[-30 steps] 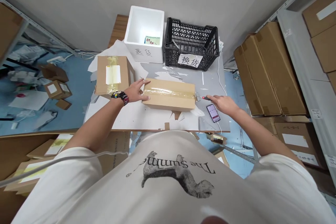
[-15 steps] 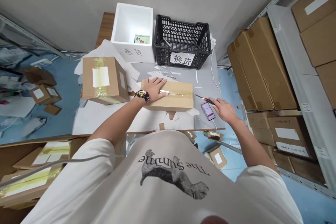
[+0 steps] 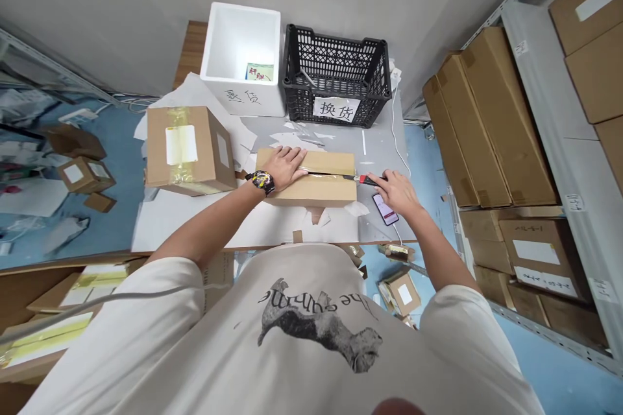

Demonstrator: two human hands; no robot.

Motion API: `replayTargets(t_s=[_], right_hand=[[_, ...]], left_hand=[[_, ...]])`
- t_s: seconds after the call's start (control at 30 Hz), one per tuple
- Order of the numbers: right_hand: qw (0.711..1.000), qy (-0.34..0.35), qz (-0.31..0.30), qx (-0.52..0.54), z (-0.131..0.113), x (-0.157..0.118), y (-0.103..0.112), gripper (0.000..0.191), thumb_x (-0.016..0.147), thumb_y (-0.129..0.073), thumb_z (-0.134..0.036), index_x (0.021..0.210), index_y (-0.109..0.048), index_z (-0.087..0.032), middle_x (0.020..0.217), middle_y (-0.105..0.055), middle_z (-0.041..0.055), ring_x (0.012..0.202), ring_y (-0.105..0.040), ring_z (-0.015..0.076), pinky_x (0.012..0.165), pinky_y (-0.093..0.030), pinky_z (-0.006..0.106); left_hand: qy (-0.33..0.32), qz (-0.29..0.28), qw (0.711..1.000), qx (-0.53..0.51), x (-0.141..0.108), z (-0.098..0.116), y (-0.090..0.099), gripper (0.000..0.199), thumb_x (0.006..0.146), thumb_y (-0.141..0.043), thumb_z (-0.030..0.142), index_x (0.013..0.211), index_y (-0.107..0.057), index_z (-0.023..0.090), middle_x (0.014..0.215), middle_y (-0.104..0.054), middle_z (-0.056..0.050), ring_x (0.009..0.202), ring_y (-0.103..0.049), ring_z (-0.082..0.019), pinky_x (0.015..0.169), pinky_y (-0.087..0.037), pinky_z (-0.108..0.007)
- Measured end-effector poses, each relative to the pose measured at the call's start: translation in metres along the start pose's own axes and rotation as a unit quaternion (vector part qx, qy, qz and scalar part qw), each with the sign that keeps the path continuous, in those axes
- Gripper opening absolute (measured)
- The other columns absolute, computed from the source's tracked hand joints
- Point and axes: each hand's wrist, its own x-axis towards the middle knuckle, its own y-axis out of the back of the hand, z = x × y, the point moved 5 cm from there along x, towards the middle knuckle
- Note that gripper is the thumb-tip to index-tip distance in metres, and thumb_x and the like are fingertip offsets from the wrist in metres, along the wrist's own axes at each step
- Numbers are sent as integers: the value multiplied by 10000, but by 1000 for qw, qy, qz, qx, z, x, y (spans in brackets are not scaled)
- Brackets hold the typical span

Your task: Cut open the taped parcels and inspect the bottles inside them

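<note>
A long, low cardboard box (image 3: 311,190) lies on the table, with a dark slit along the middle of its top. Flat on the box's left part rests my left hand (image 3: 287,170), fingers spread and holding nothing. My right hand (image 3: 396,192) is closed around a red and black utility knife (image 3: 368,179), whose blade touches the right end of the slit. Just below that hand a phone (image 3: 386,209) lies face up on the table. A larger taped box (image 3: 182,146) with a white label stands to the left.
Behind the box stand a white foam box (image 3: 256,98) and a black plastic crate (image 3: 335,87). A white cable (image 3: 400,149) runs down the table's right side. Shelves of cartons (image 3: 496,120) are at the right; more boxes (image 3: 82,176) lie on the floor at left.
My right hand has moved left with the knife, bringing its blade to the box's right end. The slit in the top looks wider. My left hand has stayed on the box.
</note>
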Motion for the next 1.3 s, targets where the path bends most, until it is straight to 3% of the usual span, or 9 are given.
replayTargets(t_s=[0.27,0.47,0.57,0.67,0.8,0.93,1.03,1.2,1.3], right_hand=[[999,25,-15,-44,3,3,-6,671,1200,-363,-332,1868,-417,-315,1369,-670,191,1189,-534,365,991,-416,426],[999,-9,-37,-37,0,10,-15,704,1196,-363,-337,1899,-330,-313,1454,-657,198,1207,-529,374,1001,-427,426],[999,-25,-18,-44,4,18,-11,704,1192,-356,-318,1896,-337,-310,1472,-645,204,1214,-516,373,1019,-414,436],[998,5,-5,-59,10,29,-1,721,1172,-340,-234,1888,-361,-315,1472,-640,199,1236,-497,366,1078,-390,463],[997,48,-1,-55,30,46,13,749,1158,-320,-140,1869,-404,-358,1505,-629,170,1266,-476,334,1150,-350,466],[997,-49,38,-36,71,49,16,624,1248,-284,-244,1847,-458,-255,1462,-631,212,1231,-477,317,1077,-344,454],[993,-102,58,-22,89,39,5,618,1273,-263,-351,1822,-500,-196,1448,-636,253,1190,-506,321,1012,-367,454],[966,-173,116,150,71,20,-24,651,1221,-270,-371,1788,-500,-147,1414,-715,212,1179,-649,320,1021,-536,405],[929,-159,131,309,45,26,-41,701,1211,-197,-442,1735,-528,-115,1310,-779,172,1104,-731,281,983,-601,386]], left_hand=[[-12,-2,1000,-1,2,-2,-2,778,1134,-467,579,1779,-549,149,1680,-619,-255,1498,-567,-467,1350,-373,-632],[-8,5,1000,-2,5,-4,-2,764,1135,-476,563,1772,-556,149,1665,-627,-267,1491,-575,-477,1343,-378,-651],[-5,12,1000,2,8,-6,-3,761,1145,-454,559,1783,-538,153,1640,-646,-258,1498,-578,-467,1352,-368,-641],[-9,15,1000,-2,9,-8,-4,767,1146,-454,575,1790,-527,167,1639,-647,-246,1510,-576,-458,1364,-359,-627],[-12,11,1000,1,7,-8,-6,783,1147,-436,600,1768,-551,137,1649,-633,-266,1510,-580,-462,1360,-372,-620],[-17,9,1000,-3,3,-5,-6,773,1145,-443,592,1761,-569,142,1693,-613,-257,1544,-569,-461,1370,-370,-622],[-12,4,1000,-16,5,-7,-1,768,1131,-477,599,1760,-579,170,1724,-605,-228,1584,-554,-442,1393,-354,-593],[44,-7,998,-35,10,-4,10,788,1079,-571,586,1773,-561,214,1802,-553,-184,1654,-494,-445,1425,-262,-659],[64,12,996,-58,10,23,8,708,1065,-572,469,1741,-605,259,1832,-529,-145,1694,-442,-450,1409,-235,-729]])
